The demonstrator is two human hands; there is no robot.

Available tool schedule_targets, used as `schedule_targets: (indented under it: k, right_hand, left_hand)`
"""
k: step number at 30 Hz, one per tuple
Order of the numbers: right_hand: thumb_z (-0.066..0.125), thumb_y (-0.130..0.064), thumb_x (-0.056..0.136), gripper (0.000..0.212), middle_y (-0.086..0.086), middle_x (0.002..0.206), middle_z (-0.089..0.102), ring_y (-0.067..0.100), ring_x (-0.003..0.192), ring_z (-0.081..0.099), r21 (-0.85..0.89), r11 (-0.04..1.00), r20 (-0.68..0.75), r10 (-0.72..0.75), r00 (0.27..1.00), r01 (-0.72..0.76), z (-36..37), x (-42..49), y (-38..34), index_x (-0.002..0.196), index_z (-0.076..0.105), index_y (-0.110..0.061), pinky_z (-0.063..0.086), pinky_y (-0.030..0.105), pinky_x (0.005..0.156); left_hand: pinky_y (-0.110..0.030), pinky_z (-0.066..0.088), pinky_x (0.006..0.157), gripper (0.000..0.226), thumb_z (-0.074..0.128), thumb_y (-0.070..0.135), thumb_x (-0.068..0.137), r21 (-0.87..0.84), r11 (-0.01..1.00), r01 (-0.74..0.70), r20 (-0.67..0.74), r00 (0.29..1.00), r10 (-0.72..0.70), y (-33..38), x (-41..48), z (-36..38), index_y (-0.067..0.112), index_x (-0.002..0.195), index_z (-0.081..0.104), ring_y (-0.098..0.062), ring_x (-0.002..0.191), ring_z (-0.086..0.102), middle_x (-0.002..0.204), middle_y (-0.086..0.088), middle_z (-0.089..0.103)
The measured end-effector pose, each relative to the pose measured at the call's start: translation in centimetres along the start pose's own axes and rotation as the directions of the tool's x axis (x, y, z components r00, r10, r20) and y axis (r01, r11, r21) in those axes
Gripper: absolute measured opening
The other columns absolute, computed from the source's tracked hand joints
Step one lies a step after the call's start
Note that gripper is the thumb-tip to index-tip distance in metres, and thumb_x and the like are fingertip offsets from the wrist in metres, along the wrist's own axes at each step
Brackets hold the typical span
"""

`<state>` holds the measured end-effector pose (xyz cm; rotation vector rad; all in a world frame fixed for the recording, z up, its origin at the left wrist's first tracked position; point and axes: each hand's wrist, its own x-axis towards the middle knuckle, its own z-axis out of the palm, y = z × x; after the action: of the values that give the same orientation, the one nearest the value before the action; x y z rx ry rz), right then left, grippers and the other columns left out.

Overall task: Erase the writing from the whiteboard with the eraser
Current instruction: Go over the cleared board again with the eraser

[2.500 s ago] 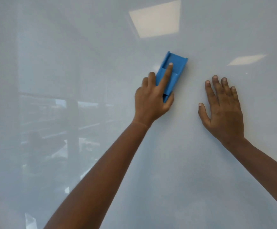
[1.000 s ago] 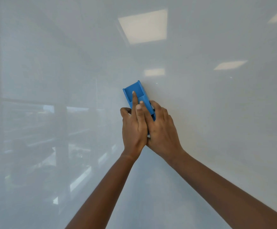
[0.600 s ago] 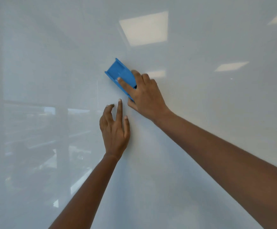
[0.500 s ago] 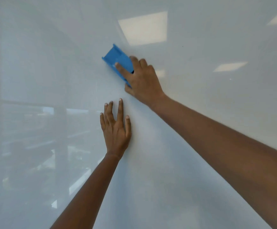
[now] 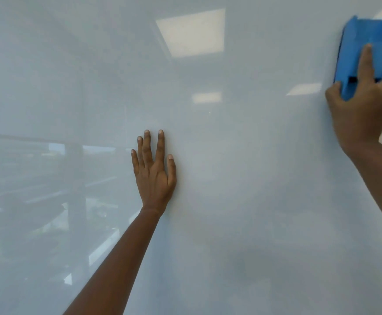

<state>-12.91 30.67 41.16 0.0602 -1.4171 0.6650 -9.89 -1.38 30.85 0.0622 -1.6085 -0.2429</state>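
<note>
A: Where's the eraser (image 5: 365, 53)?

B: Far right and high on the board (image 5: 242, 178), nearly upright, its pad side against the surface as far as I can judge.

A: How should this stroke go?

B: Keep the pad flat, press evenly, and run overlapping passes. I see no writing in view, only glare and reflections, so checking from another angle would help.

A: And the grip?

B: The right hand (image 5: 363, 110) is clenched on the eraser's lower end: thumb on its left edge, one finger lying up its back, the others wrapped round the right side. The left hand (image 5: 154, 176) holds nothing; it lies spread, fingers up, flat on the board, well left of the eraser.
</note>
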Motion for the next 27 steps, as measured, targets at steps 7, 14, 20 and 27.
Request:
schedule_targets:
  k: [7,14,20,27]
  right_hand:
    - [0.052,-0.021,0.085,0.059,0.029,0.138,0.036,0.047,0.110,0.043,0.075,0.993,0.068,-0.097,0.993,0.092,0.8,-6.7,-5.8,0.141,0.036,-0.017,0.032,0.044,0.093]
    - [0.054,-0.016,0.075,0.045,0.023,0.115,0.063,0.035,0.088,0.059,0.213,0.751,0.197,-0.660,0.725,0.625,0.3,-17.4,-7.4,0.120,0.063,-0.016,0.051,0.038,0.069]
    - [0.055,-0.009,0.073,0.042,0.022,0.110,0.066,0.033,0.079,0.067,0.222,0.625,0.151,-0.781,0.607,0.749,-1.1,-14.3,-4.6,0.112,0.068,-0.017,0.055,0.036,0.065]
    - [0.046,-0.019,0.089,0.048,0.039,0.125,0.046,0.053,0.093,0.050,-0.075,0.935,0.117,-0.337,0.934,0.347,-3.6,-10.4,6.2,0.135,0.044,-0.005,0.042,0.054,0.080]
  left_hand:
    - [-0.039,0.005,0.116,0.054,0.020,0.032,0.092,-0.016,1.000,0.006,-0.018,1.000,-0.006,0.1,-0.1,0.0,0.018,0.144,0.026,-0.018,0.141,0.010,0.153,-0.010,0.021]
    - [-0.030,0.001,0.116,0.057,0.015,0.023,0.090,-0.117,0.993,-0.002,-0.050,0.999,-0.003,-0.2,-0.1,-0.1,0.008,0.144,0.022,-0.015,0.139,0.013,0.150,0.000,0.017]
    - [-0.033,0.004,0.116,0.059,0.014,0.022,0.088,-0.113,0.994,0.009,-0.043,0.999,-0.014,0.0,-0.2,-0.4,0.003,0.143,0.025,-0.018,0.139,0.015,0.152,-0.011,0.023]
    - [-0.020,-0.005,0.114,0.059,0.014,0.023,0.089,-0.065,0.998,-0.002,-0.029,1.000,0.000,0.0,-0.2,-0.4,0.002,0.143,0.024,-0.019,0.140,0.013,0.152,-0.012,0.022]
